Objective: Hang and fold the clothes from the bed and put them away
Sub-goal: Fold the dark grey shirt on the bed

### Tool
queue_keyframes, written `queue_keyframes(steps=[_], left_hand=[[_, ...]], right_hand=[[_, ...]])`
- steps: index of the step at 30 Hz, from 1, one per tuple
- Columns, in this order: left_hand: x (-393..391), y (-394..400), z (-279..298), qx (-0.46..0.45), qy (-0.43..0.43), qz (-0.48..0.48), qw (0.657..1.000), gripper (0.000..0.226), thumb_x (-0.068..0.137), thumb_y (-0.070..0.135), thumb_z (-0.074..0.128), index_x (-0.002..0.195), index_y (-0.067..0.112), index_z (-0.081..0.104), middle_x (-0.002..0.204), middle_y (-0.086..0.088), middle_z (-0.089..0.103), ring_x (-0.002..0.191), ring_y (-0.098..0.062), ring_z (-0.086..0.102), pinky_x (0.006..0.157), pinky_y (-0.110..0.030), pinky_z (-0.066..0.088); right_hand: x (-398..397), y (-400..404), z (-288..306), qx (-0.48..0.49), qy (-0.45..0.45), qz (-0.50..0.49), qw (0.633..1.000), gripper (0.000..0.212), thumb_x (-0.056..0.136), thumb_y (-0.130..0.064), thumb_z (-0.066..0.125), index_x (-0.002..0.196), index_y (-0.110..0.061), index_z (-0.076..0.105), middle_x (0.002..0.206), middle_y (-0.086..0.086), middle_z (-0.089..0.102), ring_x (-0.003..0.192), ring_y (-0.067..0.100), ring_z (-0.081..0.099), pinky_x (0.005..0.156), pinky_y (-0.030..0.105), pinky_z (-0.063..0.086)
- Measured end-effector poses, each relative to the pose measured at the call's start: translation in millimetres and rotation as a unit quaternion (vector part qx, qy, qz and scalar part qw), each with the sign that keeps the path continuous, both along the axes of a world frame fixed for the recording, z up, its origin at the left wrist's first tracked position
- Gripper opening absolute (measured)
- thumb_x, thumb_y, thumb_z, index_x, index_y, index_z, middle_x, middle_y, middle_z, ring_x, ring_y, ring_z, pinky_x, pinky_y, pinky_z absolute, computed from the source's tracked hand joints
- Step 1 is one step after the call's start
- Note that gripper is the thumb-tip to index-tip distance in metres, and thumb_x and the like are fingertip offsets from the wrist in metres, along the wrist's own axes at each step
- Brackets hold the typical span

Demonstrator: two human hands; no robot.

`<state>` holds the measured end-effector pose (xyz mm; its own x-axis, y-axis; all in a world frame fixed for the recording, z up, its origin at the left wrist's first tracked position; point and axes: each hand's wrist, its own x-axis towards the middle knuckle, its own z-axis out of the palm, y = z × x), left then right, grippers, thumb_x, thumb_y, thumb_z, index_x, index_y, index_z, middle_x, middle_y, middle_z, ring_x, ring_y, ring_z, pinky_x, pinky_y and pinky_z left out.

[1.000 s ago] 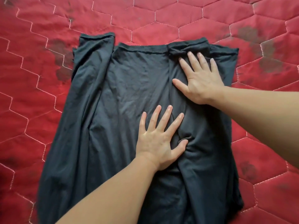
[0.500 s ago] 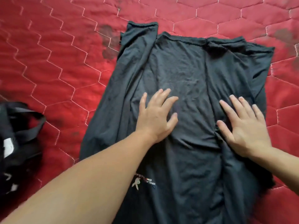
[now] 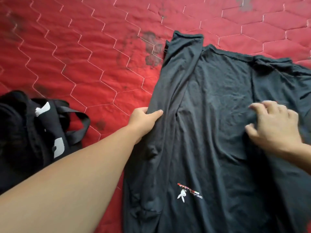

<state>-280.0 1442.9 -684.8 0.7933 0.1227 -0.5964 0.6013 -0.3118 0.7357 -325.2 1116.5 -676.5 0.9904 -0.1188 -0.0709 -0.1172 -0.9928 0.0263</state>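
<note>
- Head view: dark shirt (image 3: 218, 132) lies spread on the red quilted bed (image 3: 84, 56).
- Left hand (image 3: 143, 120) grips the shirt's left folded edge, thumb on top.
- Right hand (image 3: 274, 125) presses the cloth, blurred fingers (image 3: 262, 105) loosely spread.
- Black bag (image 3: 33, 132) sits well left.

home bedroom, red quilted bedspread (image 3: 94, 52)

Red quilted bed (image 3: 101, 47) under dark grey shirt (image 3: 218, 132) and black bag (image 3: 33, 132).
</note>
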Motion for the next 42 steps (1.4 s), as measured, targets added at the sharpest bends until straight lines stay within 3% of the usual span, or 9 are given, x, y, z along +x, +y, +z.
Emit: queue_keyframes(steps=[3, 7, 11, 16, 19, 23, 30, 38, 42], left_hand=[[1, 10, 7, -0.118, 0.059, 0.009, 0.991, 0.02, 0.089, 0.024, 0.069, 0.105, 0.013, 0.073, 0.098, -0.004, 0.076, 0.089, -0.019, 0.072, 0.083, -0.031, 0.057], [-3, 24, 10, -0.212, 0.08, 0.009, 0.974, 0.025, 0.092, 0.016, 0.063, 0.117, 0.01, 0.067, 0.109, -0.01, 0.073, 0.1, -0.023, 0.07, 0.092, -0.037, 0.054], [-11, 34, 5, -0.182, 0.02, 0.005, 0.983, 0.028, 0.084, 0.009, 0.072, 0.11, 0.016, 0.069, 0.103, -0.008, 0.075, 0.096, -0.026, 0.071, 0.09, -0.039, 0.055], [-13, 39, -7, -0.042, -0.026, 0.038, 0.998, 0.006, 0.084, 0.02, 0.073, 0.089, 0.022, 0.075, 0.091, -0.001, 0.076, 0.089, -0.021, 0.072, 0.085, -0.037, 0.058], [-11, 48, -10, 0.022, -0.039, 0.097, 0.994, 0.014, 0.089, 0.026, 0.067, 0.077, 0.019, 0.073, 0.087, -0.002, 0.075, 0.089, -0.021, 0.07, 0.081, -0.034, 0.054], [-11, 52, -26, 0.367, -0.194, -0.15, 0.897, 0.024, 0.095, 0.038, 0.053, 0.11, 0.026, 0.067, 0.111, 0.001, 0.061, 0.108, -0.025, 0.053, 0.088, -0.037, 0.037], [-20, 55, -61, 0.413, -0.262, -0.189, 0.851, 0.048, 0.09, 0.044, 0.036, 0.129, 0.03, 0.06, 0.141, 0.0, 0.052, 0.133, -0.022, 0.042, 0.109, -0.042, 0.023], [-20, 54, -61, 0.43, -0.298, -0.177, 0.833, 0.045, 0.087, 0.041, 0.043, 0.126, 0.03, 0.063, 0.137, 0.0, 0.056, 0.129, -0.019, 0.041, 0.106, -0.04, 0.024], [-19, 54, -59, 0.426, -0.292, -0.184, 0.836, 0.044, 0.087, 0.041, 0.043, 0.123, 0.029, 0.064, 0.138, 0.0, 0.056, 0.129, -0.019, 0.041, 0.106, -0.041, 0.024]], right_hand=[[16, 95, 17, 0.245, 0.083, 0.007, 0.966, 0.021, 0.087, -0.033, 0.059, 0.079, -0.014, 0.064, 0.075, 0.003, 0.065, 0.077, 0.029, 0.064, 0.068, 0.034, 0.046], [26, 190, 12, 0.516, 0.323, -0.171, 0.775, 0.041, 0.089, -0.055, 0.057, 0.099, -0.016, 0.06, 0.077, 0.003, 0.068, 0.061, 0.016, 0.067, 0.055, 0.024, 0.047], [34, 208, 2, 0.611, 0.254, -0.254, 0.706, 0.021, 0.092, -0.038, 0.061, 0.095, -0.018, 0.06, 0.072, 0.0, 0.06, 0.056, 0.011, 0.058, 0.057, 0.022, 0.047], [42, 199, -4, 0.556, 0.148, -0.276, 0.77, 0.016, 0.084, -0.023, 0.058, 0.079, -0.01, 0.063, 0.076, 0.005, 0.068, 0.056, 0.014, 0.067, 0.052, 0.025, 0.053], [40, 193, -1, 0.51, 0.232, -0.262, 0.786, 0.04, 0.086, -0.041, 0.061, 0.084, -0.001, 0.066, 0.073, 0.012, 0.072, 0.054, 0.021, 0.071, 0.047, 0.027, 0.054], [44, 190, -8, 0.462, 0.267, -0.21, 0.819, 0.052, 0.086, -0.053, 0.062, 0.081, -0.001, 0.066, 0.064, 0.012, 0.071, 0.052, 0.02, 0.07, 0.046, 0.025, 0.053], [91, 186, -12, 0.48, 0.155, -0.227, 0.833, 0.037, 0.083, -0.046, 0.069, 0.075, -0.011, 0.058, 0.063, 0.008, 0.065, 0.042, 0.014, 0.063, 0.042, 0.024, 0.05], [184, 187, 7, 0.606, 0.03, -0.332, 0.722, 0.019, 0.067, -0.022, 0.069, 0.083, -0.021, 0.059, 0.069, 0.003, 0.047, 0.063, 0.019, 0.046, 0.057, 0.027, 0.037], [207, 179, 30, 0.722, 0.113, -0.34, 0.591, 0.021, 0.069, -0.026, 0.062, 0.086, -0.015, 0.055, 0.077, 0.002, 0.057, 0.066, 0.02, 0.06, 0.064, 0.024, 0.048]])
